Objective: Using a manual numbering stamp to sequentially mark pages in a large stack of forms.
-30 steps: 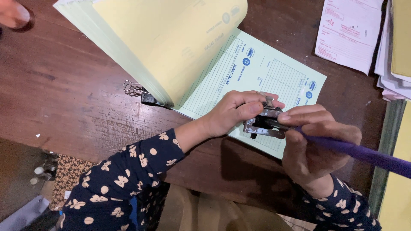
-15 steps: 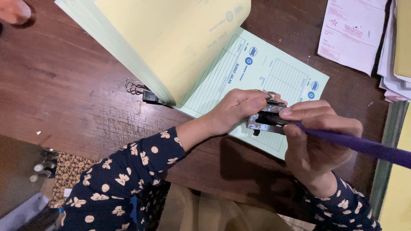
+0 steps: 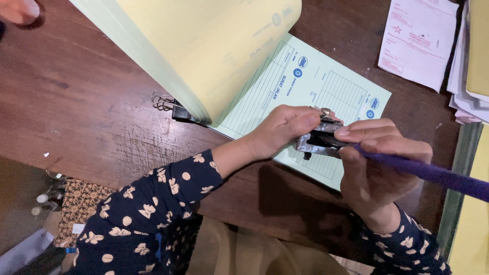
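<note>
The left hand curls its fingers around a small metal stamping device, pressing it onto the pale green form just beneath. The right hand pinches a purple pen, its fingertips touching the device's far side. Beyond the left hand, a black binder clip grips the lifted yellow pages above the dark wooden surface.

A black binder clip is seen at the raised yellow sheets on a wooden table — a pink form and a paper stack are placed at the right.
</note>
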